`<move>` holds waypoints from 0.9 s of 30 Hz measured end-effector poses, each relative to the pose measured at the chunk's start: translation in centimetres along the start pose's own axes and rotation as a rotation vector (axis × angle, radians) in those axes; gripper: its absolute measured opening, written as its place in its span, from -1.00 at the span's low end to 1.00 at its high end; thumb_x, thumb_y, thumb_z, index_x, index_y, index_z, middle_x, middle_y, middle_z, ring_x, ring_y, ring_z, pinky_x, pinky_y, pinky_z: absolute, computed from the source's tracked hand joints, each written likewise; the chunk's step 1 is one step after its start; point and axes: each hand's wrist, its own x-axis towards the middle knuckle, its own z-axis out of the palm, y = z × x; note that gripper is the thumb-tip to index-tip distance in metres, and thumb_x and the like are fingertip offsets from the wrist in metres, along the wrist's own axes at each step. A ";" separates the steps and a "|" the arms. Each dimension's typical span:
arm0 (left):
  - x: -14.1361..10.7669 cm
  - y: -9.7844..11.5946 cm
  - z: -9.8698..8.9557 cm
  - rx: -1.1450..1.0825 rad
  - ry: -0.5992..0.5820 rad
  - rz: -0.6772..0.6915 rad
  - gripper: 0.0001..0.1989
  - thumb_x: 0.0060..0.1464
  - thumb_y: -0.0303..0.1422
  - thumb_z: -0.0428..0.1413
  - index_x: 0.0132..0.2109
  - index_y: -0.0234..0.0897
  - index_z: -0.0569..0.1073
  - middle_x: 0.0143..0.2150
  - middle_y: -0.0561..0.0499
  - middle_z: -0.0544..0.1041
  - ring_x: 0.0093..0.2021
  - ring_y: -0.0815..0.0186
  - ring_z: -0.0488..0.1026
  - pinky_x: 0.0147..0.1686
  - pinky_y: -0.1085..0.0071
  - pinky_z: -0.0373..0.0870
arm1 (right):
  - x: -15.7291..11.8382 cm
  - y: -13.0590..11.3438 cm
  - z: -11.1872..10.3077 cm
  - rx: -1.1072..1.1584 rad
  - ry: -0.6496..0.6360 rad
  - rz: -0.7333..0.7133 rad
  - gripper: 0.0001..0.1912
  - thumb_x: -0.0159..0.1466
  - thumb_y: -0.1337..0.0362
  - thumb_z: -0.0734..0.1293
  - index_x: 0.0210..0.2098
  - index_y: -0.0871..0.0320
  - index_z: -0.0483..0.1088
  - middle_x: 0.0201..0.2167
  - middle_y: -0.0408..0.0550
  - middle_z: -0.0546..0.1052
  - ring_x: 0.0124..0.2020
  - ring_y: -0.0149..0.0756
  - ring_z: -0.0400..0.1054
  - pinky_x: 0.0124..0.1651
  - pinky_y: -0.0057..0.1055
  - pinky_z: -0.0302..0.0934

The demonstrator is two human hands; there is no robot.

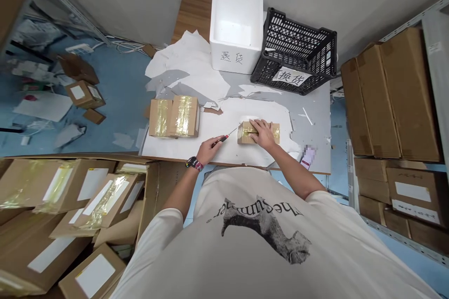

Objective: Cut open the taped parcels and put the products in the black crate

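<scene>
Brown, yellow-taped cardboard box [244,134] under our right hand [262,135]

Just right of the frame's centre, our right hand lies open across the box top, fingers spread. Our left hand [207,150] is closed around a slim red-and-black-handled knife [222,139], its tip just beside the box. Two taped brown cartons [184,119] sit left of centre.

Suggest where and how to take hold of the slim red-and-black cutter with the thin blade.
Probably best gripping the cutter by its handle, coming from the near-left side, as the left hand does: its thin blade points away and right, toward the taped brown cardboard box under the right hand.
</scene>
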 end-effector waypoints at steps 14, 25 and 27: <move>1.0 4.0 0.9 0.530 -0.118 0.139 -0.48 0.55 -0.11 0.16 0.51 -0.05 0.59 0.09 -0.14 0.70 0.10 0.07 0.62 0.11 0.26 0.51 | 0.7 0.4 1.4 0.124 0.138 -0.085 -0.42 0.66 0.00 0.22 0.57 -0.05 0.45 0.54 0.11 0.51 0.45 0.25 0.30 0.67 0.38 -0.14; 1.9 4.0 2.0 0.708 -0.107 0.081 -0.47 0.53 -0.12 0.16 0.54 0.07 0.57 0.12 -0.16 0.69 0.09 0.00 0.61 -0.11 0.24 0.45 | 0.7 0.2 1.9 0.153 0.128 -0.081 -0.42 0.67 -0.04 0.24 0.55 -0.03 0.48 0.53 0.10 0.53 0.44 0.25 0.34 0.66 0.30 -0.03; 1.5 3.8 2.6 0.716 -0.081 0.058 -0.46 0.54 -0.10 0.13 0.55 0.06 0.55 0.13 -0.18 0.69 0.09 0.00 0.62 -0.12 0.23 0.45 | 0.7 0.1 1.8 0.152 0.129 -0.084 -0.42 0.67 -0.03 0.24 0.56 -0.05 0.48 0.52 0.09 0.54 0.45 0.25 0.35 0.67 0.30 -0.02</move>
